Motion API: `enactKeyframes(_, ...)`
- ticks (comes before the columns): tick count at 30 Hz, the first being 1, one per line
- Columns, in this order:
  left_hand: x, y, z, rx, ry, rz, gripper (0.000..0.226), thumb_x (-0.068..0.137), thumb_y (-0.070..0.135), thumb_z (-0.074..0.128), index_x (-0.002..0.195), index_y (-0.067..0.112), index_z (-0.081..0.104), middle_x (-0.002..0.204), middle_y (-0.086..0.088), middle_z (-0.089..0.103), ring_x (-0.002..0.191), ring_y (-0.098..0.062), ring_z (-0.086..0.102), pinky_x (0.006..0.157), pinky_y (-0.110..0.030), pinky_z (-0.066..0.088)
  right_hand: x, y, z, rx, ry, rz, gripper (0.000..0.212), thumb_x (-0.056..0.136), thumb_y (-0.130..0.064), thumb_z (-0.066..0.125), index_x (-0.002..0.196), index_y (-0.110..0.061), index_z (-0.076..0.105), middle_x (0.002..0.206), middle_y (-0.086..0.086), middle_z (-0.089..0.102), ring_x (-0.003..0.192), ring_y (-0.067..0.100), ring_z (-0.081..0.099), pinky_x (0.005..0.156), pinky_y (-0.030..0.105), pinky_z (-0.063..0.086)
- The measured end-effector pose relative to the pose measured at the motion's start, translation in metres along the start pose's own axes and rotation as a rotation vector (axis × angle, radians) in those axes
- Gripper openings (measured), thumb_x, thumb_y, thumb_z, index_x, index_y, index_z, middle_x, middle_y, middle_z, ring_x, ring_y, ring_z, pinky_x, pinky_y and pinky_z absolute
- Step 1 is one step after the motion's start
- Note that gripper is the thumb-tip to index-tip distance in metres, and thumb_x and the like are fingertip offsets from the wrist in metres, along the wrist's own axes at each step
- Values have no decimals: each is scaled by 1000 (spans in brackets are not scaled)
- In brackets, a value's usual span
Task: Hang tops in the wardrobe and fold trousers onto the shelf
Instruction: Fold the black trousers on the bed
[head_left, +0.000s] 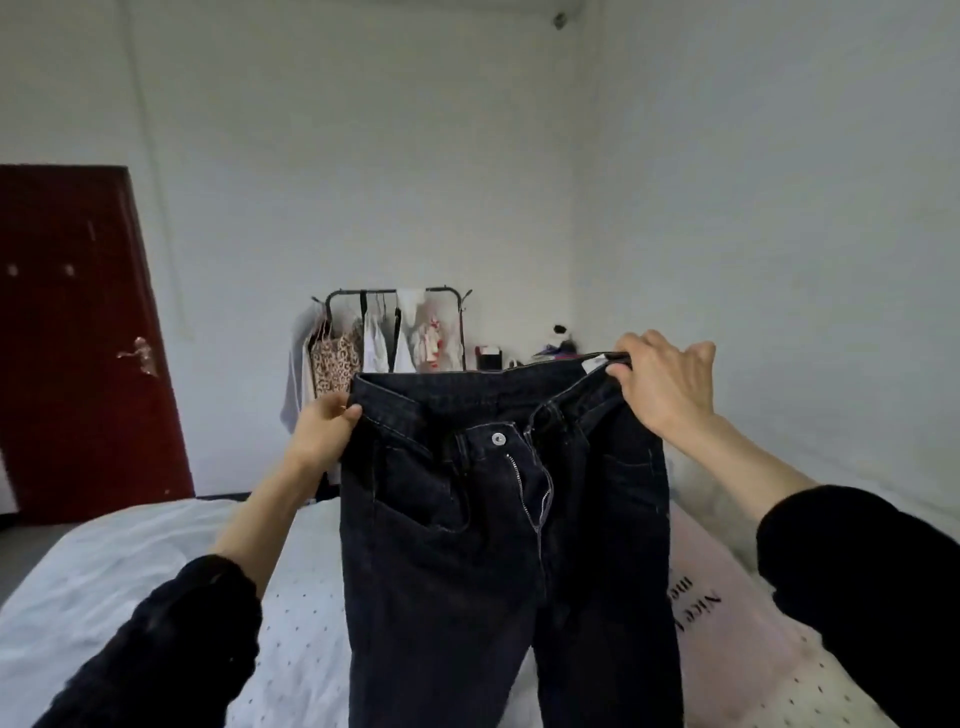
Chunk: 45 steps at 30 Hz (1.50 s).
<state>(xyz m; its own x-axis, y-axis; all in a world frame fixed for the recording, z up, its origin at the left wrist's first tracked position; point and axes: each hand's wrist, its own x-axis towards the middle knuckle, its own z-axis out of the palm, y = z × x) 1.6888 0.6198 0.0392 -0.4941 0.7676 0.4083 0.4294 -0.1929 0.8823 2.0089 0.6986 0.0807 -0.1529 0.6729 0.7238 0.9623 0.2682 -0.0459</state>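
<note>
A pair of dark blue jeans hangs upright in front of me over the bed, fly unzipped and button undone. My left hand pinches the waistband at its left corner. My right hand grips the waistband at its right corner, held a little higher. The legs drop down out of view at the bottom. Behind the jeans, against the far wall, stands a black clothes rack with several tops hung on it, among them a leopard-print one and white ones.
A bed with a white dotted sheet lies under my arms. A pink pillow with lettering sits at the right. A dark red door is at the left. Small items stand on a low surface right of the rack.
</note>
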Motion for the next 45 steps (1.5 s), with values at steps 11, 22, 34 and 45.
enactKeyframes(11,-102,-113,-13,269,-320,-224,19,96,9,49,110,3,61,96,-10,64,91,-23,61,71,-20,47,-133,-12,106,508,-392,403,19,92,-35,59,106,-24,61,100,8,67,101,32,60,92,44,41)
enactKeyframes(22,-159,-146,-38,188,-363,-448,18,98,13,45,109,13,60,96,-13,69,84,-24,61,73,-29,45,-161,-7,101,808,-621,327,14,81,-32,73,86,-19,69,84,-3,67,93,24,63,83,36,49)
enactKeyframes(34,-180,-197,-137,-34,-573,-684,71,61,58,74,101,0,71,108,-18,68,101,-31,65,94,-39,48,-139,-86,109,782,-1287,-199,5,82,-22,72,86,-24,69,89,-15,64,84,-3,57,70,7,40)
enactKeyframes(45,-98,-334,-297,-63,53,-617,10,90,26,61,83,19,62,85,-9,58,71,-21,55,64,-30,37,-93,-353,249,814,-1028,-171,18,85,-25,68,103,-21,70,106,-4,66,102,14,57,91,28,42)
